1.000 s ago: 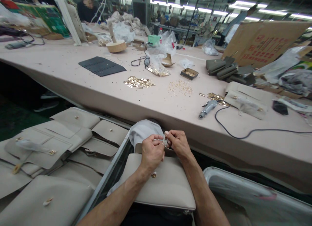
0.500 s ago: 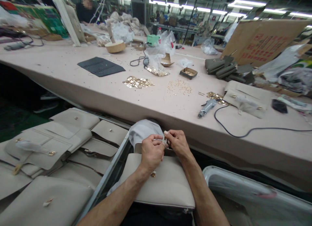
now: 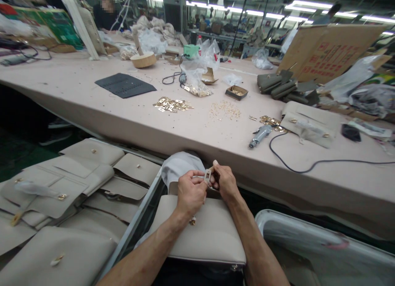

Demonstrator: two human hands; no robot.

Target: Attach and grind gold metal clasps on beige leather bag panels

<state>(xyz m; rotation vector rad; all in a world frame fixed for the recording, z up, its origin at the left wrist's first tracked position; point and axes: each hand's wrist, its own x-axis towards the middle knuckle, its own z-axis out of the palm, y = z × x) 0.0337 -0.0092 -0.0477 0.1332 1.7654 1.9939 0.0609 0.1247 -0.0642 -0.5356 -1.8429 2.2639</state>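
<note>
A pale beige bag (image 3: 210, 232) lies on my lap, a small gold clasp (image 3: 193, 221) on its front. Over its far edge my left hand (image 3: 191, 192) pinches a small slotted plate (image 3: 207, 176), pale and rectangular, held upright. My right hand (image 3: 226, 181) is at the plate's right side, its thumb raised and its other fingers curled in. What those fingers hold, if anything, is too small and hidden to make out.
Several beige bags (image 3: 74, 170) are piled at left. On the table (image 3: 123, 117) lie gold plates (image 3: 171, 105), scattered tiny parts (image 3: 225, 110), an electric screwdriver (image 3: 261, 136) with a cord, and another beige bag (image 3: 311, 123). A white-rimmed bin (image 3: 265, 216) stands at right.
My right thumb has lifted off the small plate and the right hand has shifted slightly away. The plate's slot now shows more plainly in my left hand.
</note>
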